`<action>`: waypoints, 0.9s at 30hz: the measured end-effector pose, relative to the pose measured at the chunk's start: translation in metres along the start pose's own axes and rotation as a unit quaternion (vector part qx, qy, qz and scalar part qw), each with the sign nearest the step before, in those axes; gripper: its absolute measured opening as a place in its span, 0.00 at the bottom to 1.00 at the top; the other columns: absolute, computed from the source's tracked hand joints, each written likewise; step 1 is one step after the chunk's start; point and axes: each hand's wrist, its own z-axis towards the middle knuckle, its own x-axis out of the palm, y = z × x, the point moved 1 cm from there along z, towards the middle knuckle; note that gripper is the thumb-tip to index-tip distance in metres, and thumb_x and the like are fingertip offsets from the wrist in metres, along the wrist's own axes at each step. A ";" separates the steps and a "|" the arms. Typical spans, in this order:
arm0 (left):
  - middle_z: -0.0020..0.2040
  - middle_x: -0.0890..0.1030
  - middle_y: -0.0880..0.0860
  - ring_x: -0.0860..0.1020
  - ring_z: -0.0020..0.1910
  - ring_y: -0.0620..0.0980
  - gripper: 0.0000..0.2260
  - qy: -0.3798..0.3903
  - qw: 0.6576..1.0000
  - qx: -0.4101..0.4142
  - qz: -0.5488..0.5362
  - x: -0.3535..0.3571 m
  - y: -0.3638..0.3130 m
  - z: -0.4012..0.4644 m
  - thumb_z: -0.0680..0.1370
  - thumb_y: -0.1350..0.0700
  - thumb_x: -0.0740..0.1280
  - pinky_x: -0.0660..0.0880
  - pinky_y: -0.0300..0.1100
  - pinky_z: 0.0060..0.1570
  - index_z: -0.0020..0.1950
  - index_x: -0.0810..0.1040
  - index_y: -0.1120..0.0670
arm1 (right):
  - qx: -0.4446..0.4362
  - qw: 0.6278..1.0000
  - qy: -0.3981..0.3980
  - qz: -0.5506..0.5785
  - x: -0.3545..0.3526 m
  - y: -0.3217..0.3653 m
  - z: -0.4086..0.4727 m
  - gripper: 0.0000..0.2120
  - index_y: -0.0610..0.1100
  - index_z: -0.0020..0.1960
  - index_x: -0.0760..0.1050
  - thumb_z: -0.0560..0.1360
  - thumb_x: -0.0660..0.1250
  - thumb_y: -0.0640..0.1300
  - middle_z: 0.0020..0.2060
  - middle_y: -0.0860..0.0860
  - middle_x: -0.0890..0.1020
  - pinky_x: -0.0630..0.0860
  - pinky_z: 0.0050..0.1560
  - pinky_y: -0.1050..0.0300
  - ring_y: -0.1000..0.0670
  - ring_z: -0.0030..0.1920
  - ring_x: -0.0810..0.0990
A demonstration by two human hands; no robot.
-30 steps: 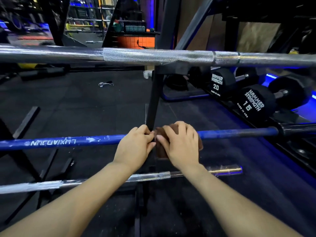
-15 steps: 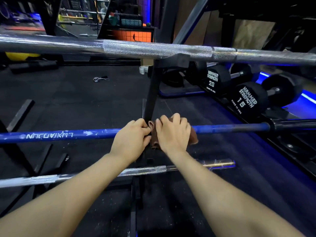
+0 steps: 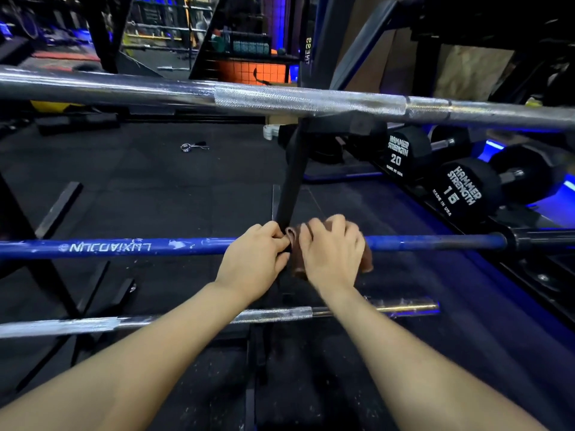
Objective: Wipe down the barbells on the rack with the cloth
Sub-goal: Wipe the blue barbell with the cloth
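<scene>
Both my arms reach forward, bare, coming in from bottom corners and meeting in middle. My left hand point(image 3: 253, 259): palm down, fingers curled over, thumb and fingertips pinched tight at its right side. My right hand point(image 3: 331, 251): palm down, fingers bent and a bit spread, pressing down flat. Two hands sit side by side, knuckles up, fingertips almost touching. Wrists straight. Right arm crosses in from right, left arm from left.

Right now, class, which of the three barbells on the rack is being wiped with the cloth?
The blue barbell, the middle one: both hands press the brown cloth around it. The silver bars above and below go untouched.
</scene>
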 end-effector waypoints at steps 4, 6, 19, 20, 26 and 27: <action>0.56 0.73 0.45 0.70 0.53 0.47 0.17 -0.001 1.000 -0.004 -0.009 -0.003 -0.001 -0.002 0.80 0.49 0.61 0.74 0.45 0.48 0.68 0.73 0.46 | 0.043 0.987 0.154 0.013 -0.010 0.008 0.036 0.17 0.48 0.54 0.79 0.79 0.53 0.53 0.54 0.47 0.79 0.65 0.56 0.46 0.41 0.57 0.72; 0.58 0.73 0.45 0.70 0.54 0.47 0.17 0.006 1.000 -0.009 -0.008 -0.004 -0.003 -0.001 0.80 0.50 0.60 0.73 0.44 0.49 0.70 0.71 0.46 | 0.080 0.980 0.176 0.041 -0.011 0.010 0.046 0.16 0.47 0.55 0.78 0.78 0.54 0.51 0.56 0.46 0.79 0.64 0.57 0.47 0.41 0.58 0.72; 0.57 0.74 0.44 0.70 0.55 0.47 0.16 -0.001 1.000 -0.022 -0.022 0.000 -0.001 -0.002 0.80 0.51 0.61 0.73 0.44 0.49 0.69 0.72 0.47 | 0.027 0.999 0.016 0.042 -0.005 -0.071 0.018 0.16 0.48 0.52 0.82 0.78 0.58 0.54 0.59 0.43 0.75 0.56 0.70 0.40 0.40 0.62 0.71; 0.57 0.74 0.44 0.70 0.54 0.47 0.16 -0.003 1.000 -0.021 -0.022 0.001 -0.001 -0.002 0.80 0.51 0.61 0.73 0.45 0.49 0.68 0.73 0.48 | 0.054 0.998 0.018 0.040 -0.005 -0.075 0.018 0.15 0.48 0.52 0.82 0.79 0.58 0.53 0.60 0.43 0.74 0.55 0.71 0.40 0.40 0.63 0.69; 0.56 0.73 0.45 0.70 0.52 0.48 0.16 0.002 1.000 -0.009 0.004 -0.002 -0.002 -0.001 0.80 0.51 0.61 0.73 0.44 0.46 0.67 0.74 0.48 | -0.022 0.998 -0.014 0.066 -0.001 0.001 -0.013 0.18 0.48 0.48 0.79 0.76 0.54 0.55 0.55 0.43 0.76 0.59 0.67 0.36 0.36 0.61 0.70; 0.55 0.73 0.45 0.71 0.52 0.48 0.15 0.005 1.000 -0.011 -0.003 -0.003 -0.002 0.000 0.80 0.51 0.61 0.73 0.44 0.46 0.67 0.75 0.48 | -0.049 0.996 0.007 0.070 -0.002 0.001 -0.011 0.18 0.48 0.49 0.79 0.76 0.53 0.56 0.54 0.43 0.76 0.61 0.66 0.36 0.37 0.59 0.72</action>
